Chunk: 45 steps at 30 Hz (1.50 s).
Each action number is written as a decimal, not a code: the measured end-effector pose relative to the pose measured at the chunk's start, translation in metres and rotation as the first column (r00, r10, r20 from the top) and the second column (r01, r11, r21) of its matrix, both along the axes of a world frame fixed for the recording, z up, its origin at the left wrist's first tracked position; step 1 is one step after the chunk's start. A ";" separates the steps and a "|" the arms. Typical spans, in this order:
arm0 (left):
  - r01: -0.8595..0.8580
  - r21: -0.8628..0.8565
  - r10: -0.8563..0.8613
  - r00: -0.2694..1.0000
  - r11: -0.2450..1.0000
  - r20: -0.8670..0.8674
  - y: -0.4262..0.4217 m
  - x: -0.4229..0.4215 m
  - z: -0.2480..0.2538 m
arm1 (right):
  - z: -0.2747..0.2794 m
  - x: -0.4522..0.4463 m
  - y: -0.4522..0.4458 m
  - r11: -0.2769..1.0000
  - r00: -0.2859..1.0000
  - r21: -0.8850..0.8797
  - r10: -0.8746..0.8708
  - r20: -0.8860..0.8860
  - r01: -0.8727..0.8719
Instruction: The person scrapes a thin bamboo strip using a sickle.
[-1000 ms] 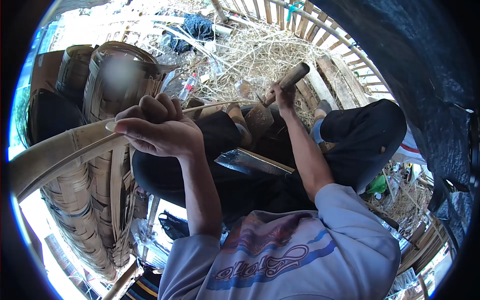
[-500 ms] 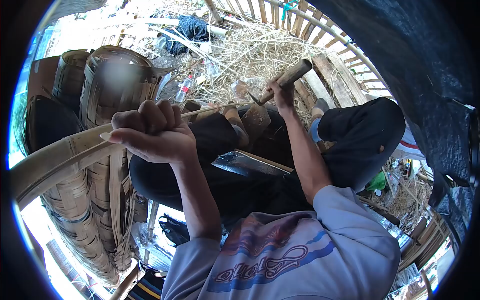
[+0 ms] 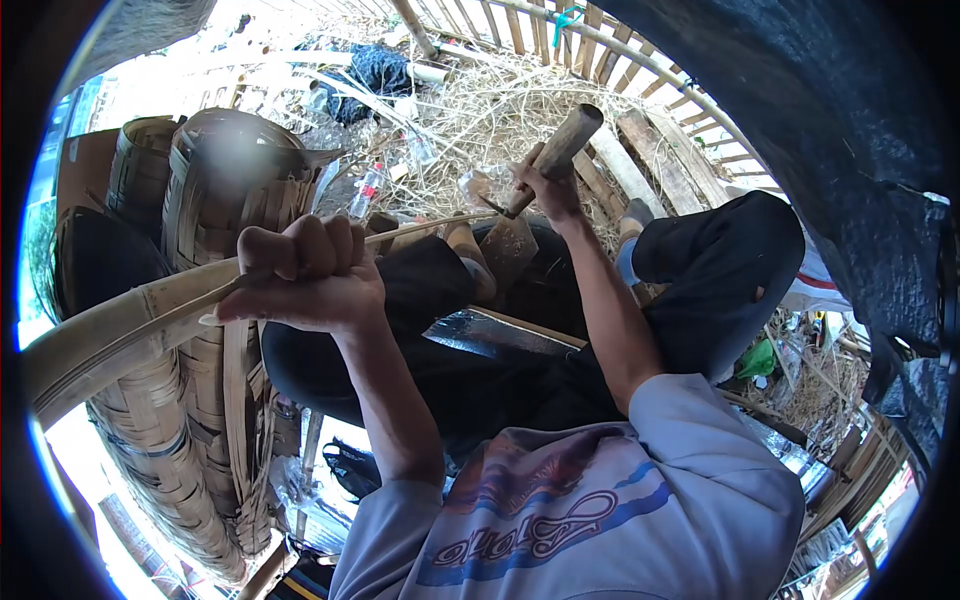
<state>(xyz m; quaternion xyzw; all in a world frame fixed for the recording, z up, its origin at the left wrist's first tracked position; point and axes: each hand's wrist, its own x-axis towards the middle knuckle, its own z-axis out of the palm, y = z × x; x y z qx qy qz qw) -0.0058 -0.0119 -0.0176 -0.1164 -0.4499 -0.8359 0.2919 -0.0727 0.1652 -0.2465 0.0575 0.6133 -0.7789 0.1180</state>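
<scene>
The left hand (image 3: 305,280) closes around a thin bamboo strip (image 3: 425,226), its long axis running rightward to the knife (image 3: 568,142); the right hand (image 3: 550,192) grips that, handle end pointing forward-right

From the wearer's own head, the scene is being taken in, with the camera aimed forward and steeply down. Right at the bottom, the shirt (image 3: 560,515) is caught from above, and there, across the middle, the dark trousers (image 3: 700,260) are framed. The left hand (image 3: 305,275) is seen close up, the right hand (image 3: 550,195) a little farther off. Up top, the straw (image 3: 500,110) and slatted fence (image 3: 630,55) are picked up beyond the feet, everything bowed and ringed in black.
</scene>
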 end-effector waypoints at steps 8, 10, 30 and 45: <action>0.081 -0.035 -0.082 0.996 0.996 -0.026 0.007 -0.002 0.000 | -0.038 0.008 -0.008 0.987 0.990 0.158 0.010 -0.142 0.012; 0.102 -0.023 -0.103 0.994 0.995 -0.025 0.003 0.000 0.002 | -0.028 0.005 0.001 0.997 0.994 0.073 0.021 0.105 -0.029; -0.120 -0.099 0.126 0.990 0.988 0.055 0.029 0.000 0.006 | 0.214 0.060 0.000 0.645 0.883 -0.761 -0.395 -0.253 0.071; 0.016 0.028 -0.016 1.000 0.999 -0.002 0.026 0.001 -0.001 | 0.159 0.047 -0.022 0.854 0.876 -0.508 -0.329 -0.353 0.116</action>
